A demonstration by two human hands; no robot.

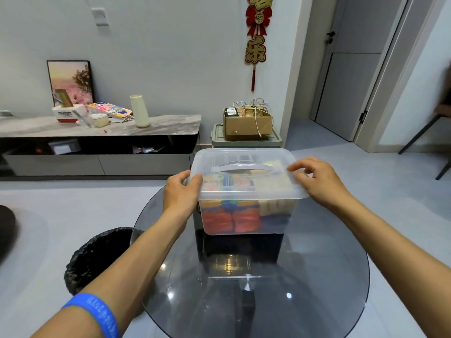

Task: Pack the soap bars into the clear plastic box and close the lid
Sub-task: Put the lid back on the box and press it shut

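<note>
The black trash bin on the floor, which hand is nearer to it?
Left. The left hand grips the lid's left edge, on the side where the trash bin stands below the table. The right hand rests on the lid's right edge, farther away.

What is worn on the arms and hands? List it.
Both forearms are bare, with no sleeves in view, and both hands, left hand and right hand, are gloveless. The left wrist carries a blue band with pale lettering, too blurred to read. No rings or watch visible.

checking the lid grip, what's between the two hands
In the head view, the clear plastic box and its lid, left hand and right hand at opposite lid edges.
</note>
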